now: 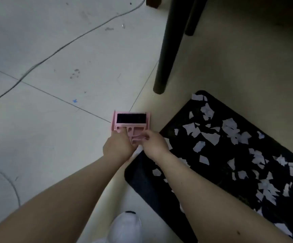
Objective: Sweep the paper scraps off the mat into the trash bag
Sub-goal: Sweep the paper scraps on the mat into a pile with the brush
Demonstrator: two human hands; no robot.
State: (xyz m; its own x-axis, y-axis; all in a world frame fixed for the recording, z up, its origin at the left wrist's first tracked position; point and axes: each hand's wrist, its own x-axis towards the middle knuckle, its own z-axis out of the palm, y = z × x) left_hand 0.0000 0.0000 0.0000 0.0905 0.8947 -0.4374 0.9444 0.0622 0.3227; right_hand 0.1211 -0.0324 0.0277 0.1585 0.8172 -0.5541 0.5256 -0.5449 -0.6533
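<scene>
Two hands meet on a pink dustpan (131, 124) that sits on the floor (45, 120) just off the mat's (159, 188) far left corner, with a black-bristled brush (131, 118) nested in it. The left hand (118, 148) has its fingers curled onto the handle end at the left. The right hand (153, 143) pinches the handle part on the right with thumb and fingertips. Whether one hand holds the brush and the other the pan is too small to tell; they look set to pull the two apart.

Scraps (210, 137) of white paper lie scattered over most of the dark mat, thick toward its right edge, with one or two at the left edge near the wrists. No scrap is in the pan yet, and no trash bag is clearly in view; a white rounded thing (125, 227) at the bottom of the frame may be a shoe or a bag, I cannot say.

Risks from here: the brush may stick in the pan and come free with a jerk, which would flick nearby scraps onto the floor. Light paper will scatter if swept fast, or slip under the pan's lip if it is not pressed flat to the mat. A chair leg (168, 50) stands near the mat's far corner and could block a long stroke there.
</scene>
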